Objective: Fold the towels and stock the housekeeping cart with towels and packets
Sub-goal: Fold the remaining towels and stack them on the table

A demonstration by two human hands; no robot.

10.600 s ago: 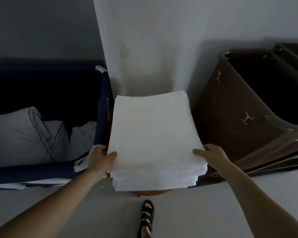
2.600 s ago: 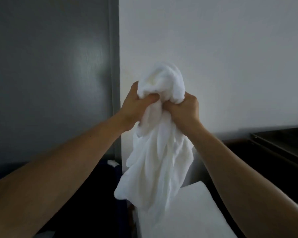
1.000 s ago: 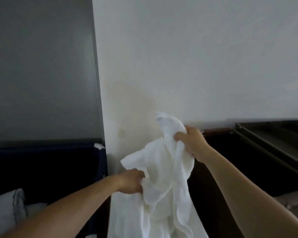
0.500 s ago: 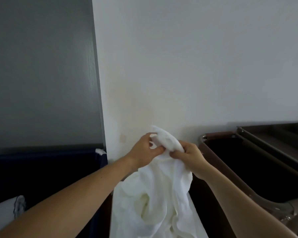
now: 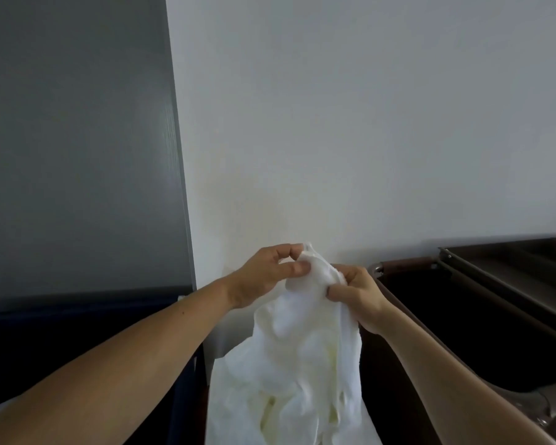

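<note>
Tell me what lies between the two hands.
In the head view, the bunched top of the white towel lies between the left hand and the right hand; both hands pinch it, and the rest hangs down.

Lower end of towel [image 5: 302, 364] cut by bottom edge; brown bin [image 5: 405, 263] cut at right.

Left grip [image 5: 264, 277] pinching, right grip [image 5: 357, 300] curled tight
</note>
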